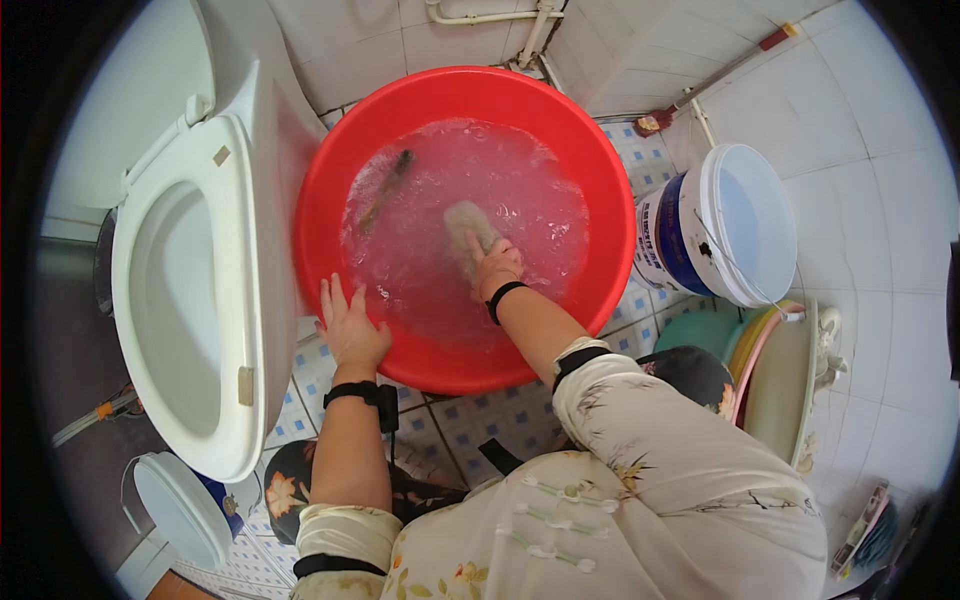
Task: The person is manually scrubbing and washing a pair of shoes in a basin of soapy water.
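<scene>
A large round red plastic basin (480, 367) stands on the floor before me, with sudsy water (420, 285) in it. My right hand (499, 266) reaches into the basin and is closed on a greyish, fuzzy, oblong item (466, 219), its index finger laid along the top. The lower part of that item blurs into the cloudy water. At the near left rim, my left hand (349, 330) rests with its fingers spread, holding nothing. A long, narrow brown object with a dark end (388, 191) lies partly under water near the basin's left wall; its kind is unclear.
On the left is a white toilet (244, 300) with its lid raised. A white bucket (686, 232) with a wire handle stands at the right, above stacked basins (776, 375). Another bucket (184, 510) is at lower left. A long-handled brush (652, 122) leans in the far corner.
</scene>
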The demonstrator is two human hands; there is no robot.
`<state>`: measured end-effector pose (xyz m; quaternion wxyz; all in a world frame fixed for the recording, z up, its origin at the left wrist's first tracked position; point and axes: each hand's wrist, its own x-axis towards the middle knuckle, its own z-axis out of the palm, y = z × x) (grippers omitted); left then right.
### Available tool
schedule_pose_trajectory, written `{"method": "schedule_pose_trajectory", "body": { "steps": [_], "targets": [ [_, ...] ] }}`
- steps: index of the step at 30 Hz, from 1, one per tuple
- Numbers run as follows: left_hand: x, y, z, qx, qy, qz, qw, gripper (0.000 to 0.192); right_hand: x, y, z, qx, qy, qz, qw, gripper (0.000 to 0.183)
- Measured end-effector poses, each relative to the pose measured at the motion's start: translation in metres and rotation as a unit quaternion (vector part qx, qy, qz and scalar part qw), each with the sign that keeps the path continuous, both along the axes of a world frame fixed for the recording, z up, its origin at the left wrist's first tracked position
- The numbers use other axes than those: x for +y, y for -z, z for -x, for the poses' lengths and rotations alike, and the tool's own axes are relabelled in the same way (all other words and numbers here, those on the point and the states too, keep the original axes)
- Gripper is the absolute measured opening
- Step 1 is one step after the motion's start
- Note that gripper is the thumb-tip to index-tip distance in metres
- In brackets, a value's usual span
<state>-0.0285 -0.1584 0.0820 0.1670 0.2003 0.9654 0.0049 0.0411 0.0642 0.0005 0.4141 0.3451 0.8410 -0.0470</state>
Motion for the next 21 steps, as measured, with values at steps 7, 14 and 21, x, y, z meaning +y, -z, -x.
{"method": "schedule_pose_trajectory", "body": {
  "steps": [7, 14, 21],
  "targets": [
    [-0.007, 0.010, 0.005, 0.033, 0.039, -0.059, 0.997, 0.055, 0.019, 0.055, 0.012, 0.074, -0.044, -0.050, 0.995, 0.112],
    [0.013, -0.001, 0.002, -0.021, 0.037, -0.033, 0.999, 0.057, 0.104, -0.005, 0.032, 0.283, 0.010, 0.132, 0.950, 0.093],
    [0.000, -0.011, 0.004, -0.045, 0.014, -0.025, 0.999, 0.059, 0.091, -0.227, -0.003, 0.325, -0.022, 0.173, 0.929, 0.113]
  ]
}}
